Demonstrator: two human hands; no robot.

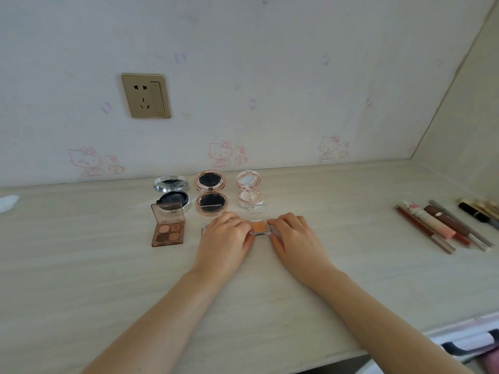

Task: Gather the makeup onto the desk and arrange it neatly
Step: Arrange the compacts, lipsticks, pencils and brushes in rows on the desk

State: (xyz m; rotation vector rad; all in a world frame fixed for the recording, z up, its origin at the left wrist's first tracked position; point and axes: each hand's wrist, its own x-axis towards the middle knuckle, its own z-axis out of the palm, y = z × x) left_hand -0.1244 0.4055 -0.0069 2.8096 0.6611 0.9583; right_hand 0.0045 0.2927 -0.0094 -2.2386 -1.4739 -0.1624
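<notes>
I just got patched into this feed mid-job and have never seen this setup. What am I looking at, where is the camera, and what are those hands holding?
There is no machine here: a person works bare-handed, and the single picture comes from a camera worn on their head, looking forward and down. The left hand and right hand pinch a small clear case with an orange pan between them, low on the pale desk. Behind it stand three open round compacts: silver, rose-gold and white. An open brown eyeshadow palette lies left of the hands. Far right lies a row of lip pencils and tubes. A wall socket sits above.
</notes>
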